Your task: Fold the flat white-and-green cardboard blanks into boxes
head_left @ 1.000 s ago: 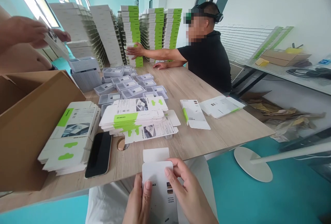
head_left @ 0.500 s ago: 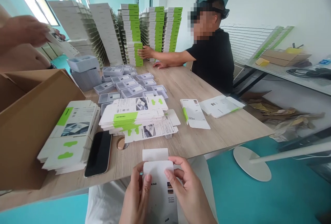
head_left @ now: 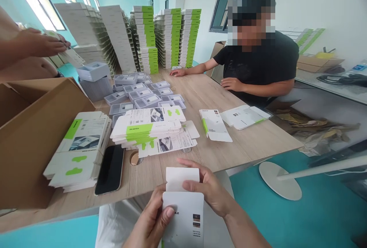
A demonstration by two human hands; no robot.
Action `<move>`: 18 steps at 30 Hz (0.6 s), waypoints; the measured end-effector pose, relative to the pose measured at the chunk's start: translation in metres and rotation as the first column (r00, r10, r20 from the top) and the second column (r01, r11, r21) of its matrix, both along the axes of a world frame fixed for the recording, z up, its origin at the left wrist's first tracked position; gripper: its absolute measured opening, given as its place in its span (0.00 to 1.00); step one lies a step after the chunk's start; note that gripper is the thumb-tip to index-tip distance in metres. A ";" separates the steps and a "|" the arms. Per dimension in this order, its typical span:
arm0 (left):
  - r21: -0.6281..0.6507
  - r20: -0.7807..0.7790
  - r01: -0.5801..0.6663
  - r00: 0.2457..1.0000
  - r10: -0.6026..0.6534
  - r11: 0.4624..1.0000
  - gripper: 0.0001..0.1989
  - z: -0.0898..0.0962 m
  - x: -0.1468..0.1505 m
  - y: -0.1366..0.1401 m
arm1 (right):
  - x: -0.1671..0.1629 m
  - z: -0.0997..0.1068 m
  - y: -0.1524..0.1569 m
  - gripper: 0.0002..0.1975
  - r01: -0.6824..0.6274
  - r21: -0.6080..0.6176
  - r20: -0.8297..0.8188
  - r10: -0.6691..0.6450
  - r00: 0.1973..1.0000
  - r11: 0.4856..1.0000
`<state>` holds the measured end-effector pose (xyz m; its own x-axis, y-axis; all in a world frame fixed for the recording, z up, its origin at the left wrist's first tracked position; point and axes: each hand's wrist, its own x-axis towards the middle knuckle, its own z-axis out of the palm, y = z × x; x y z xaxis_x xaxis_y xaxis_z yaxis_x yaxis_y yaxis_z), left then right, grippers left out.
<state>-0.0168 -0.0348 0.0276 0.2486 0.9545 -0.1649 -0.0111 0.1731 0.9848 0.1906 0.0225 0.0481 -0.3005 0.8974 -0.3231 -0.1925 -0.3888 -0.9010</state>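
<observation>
Carton (head_left: pixel 183 223) bridges left hand (head_left: pixel 153 215) and right hand (head_left: pixel 213 192).

The small white box (head_left: pixel 183 223) is smooth, stiff card. The big box (head_left: pixel 64 114) is plain brown cardboard, dull all over. The desk (head_left: pixel 243 145) looks like pale wood with thin streaks. The phone (head_left: pixel 110 167) has a dark, shiny front. The little trays (head_left: pixel 147 102) look like smooth plastic. The pants (head_left: pixel 114 223) are soft, wrinkly cloth.

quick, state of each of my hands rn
Left hand: closed, holding the white box.
Right hand: thumb on the top flap; can't tell if closed.
</observation>
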 end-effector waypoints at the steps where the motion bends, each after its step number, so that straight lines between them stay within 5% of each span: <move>1: 0.017 0.007 0.003 1.000 -0.004 1.000 0.24 0.003 -0.001 -0.001 | -0.001 0.002 0.001 0.35 -0.066 0.011 0.001 0.066 0.998 0.998; 6: 0.031 -0.005 0.042 0.999 -0.042 0.999 0.24 0.019 -0.007 -0.004 | -0.004 0.020 -0.001 0.25 -0.229 0.113 0.153 0.211 0.965 0.967; 10: -0.008 -0.035 0.005 0.999 -0.005 1.000 0.25 0.013 -0.010 -0.009 | 0.004 0.040 0.003 0.17 -0.425 0.115 0.108 0.414 0.904 0.898; 14: 0.009 -0.040 -0.117 0.992 0.118 0.993 0.25 -0.002 -0.012 -0.014 | 0.018 0.043 0.006 0.19 -0.340 0.032 0.095 0.336 0.937 0.940; 18: -0.084 -0.053 0.005 0.999 -0.010 0.996 0.27 -0.005 -0.017 -0.014 | 0.024 0.034 0.003 0.17 -0.331 0.080 0.128 0.320 0.939 0.940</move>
<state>-0.0334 -0.0488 0.0227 0.2444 0.9348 -0.2576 0.0427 0.2550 0.9660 0.2148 0.0259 0.0818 -0.5488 0.7854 -0.2863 0.0334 -0.3216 -0.9463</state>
